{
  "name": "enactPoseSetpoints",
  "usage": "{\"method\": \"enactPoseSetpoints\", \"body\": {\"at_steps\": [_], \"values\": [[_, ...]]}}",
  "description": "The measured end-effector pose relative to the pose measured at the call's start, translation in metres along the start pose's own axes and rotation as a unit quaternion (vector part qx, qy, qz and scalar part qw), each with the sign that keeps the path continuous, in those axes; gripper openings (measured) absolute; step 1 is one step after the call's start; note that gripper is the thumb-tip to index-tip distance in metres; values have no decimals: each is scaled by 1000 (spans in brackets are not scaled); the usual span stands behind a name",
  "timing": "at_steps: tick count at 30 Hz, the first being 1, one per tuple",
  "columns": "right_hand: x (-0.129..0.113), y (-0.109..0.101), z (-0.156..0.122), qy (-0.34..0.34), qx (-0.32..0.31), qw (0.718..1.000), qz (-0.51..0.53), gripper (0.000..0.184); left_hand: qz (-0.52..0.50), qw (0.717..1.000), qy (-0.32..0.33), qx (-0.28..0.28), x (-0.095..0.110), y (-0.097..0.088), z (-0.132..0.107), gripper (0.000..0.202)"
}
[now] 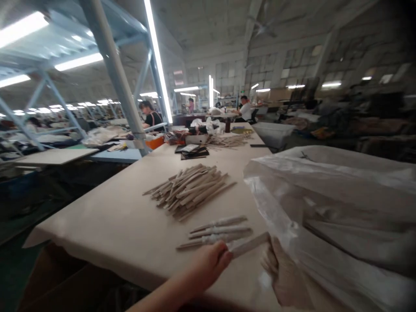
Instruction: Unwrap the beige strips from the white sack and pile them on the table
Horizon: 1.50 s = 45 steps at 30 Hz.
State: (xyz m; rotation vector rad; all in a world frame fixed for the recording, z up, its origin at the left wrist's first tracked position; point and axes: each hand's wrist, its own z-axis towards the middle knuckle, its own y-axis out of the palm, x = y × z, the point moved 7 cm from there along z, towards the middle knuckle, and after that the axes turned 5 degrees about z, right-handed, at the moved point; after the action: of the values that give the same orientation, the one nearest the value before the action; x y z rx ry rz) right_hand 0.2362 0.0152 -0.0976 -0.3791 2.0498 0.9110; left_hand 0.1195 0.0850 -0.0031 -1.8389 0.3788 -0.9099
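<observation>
My left hand [208,264] is closed on one end of a thin pale stick [250,244] near the table's front edge. My right hand [286,277] sits at the stick's other end, partly inside a large clear plastic bag [341,216]; its fingers are blurred behind the film. Three similar sticks [217,232] lie side by side just beyond my hands. A bigger heap of sticks [191,188] lies in the middle of the beige table [113,221].
Farther down the table are another spread of sticks [227,141], dark flat packets [193,151] and white bags [211,125]. A blue steel post [117,78] stands at the left. People sit at benches in the background [151,115].
</observation>
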Motion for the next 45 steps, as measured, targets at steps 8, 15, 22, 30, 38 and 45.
{"method": "enactPoseSetpoints", "body": {"at_steps": [8,15,22,30,38,45], "values": [[19,16,-3,76,-38,981,174,50,56,998,29,-15,-9,8,7,29],[19,20,0,112,-62,964,235,39,153,987,33,19,-14,1,28,34],[2,5,14,170,-98,908,371,20,250,964,10,90,-37,-25,62,29],[-7,18,11,63,-143,949,274,25,61,994,90,4,41,3,37,26],[0,20,11,66,-149,942,295,19,4,998,52,-21,35,40,42,11],[4,1,17,78,-98,945,304,18,-217,973,-28,-73,21,43,38,13]]}}
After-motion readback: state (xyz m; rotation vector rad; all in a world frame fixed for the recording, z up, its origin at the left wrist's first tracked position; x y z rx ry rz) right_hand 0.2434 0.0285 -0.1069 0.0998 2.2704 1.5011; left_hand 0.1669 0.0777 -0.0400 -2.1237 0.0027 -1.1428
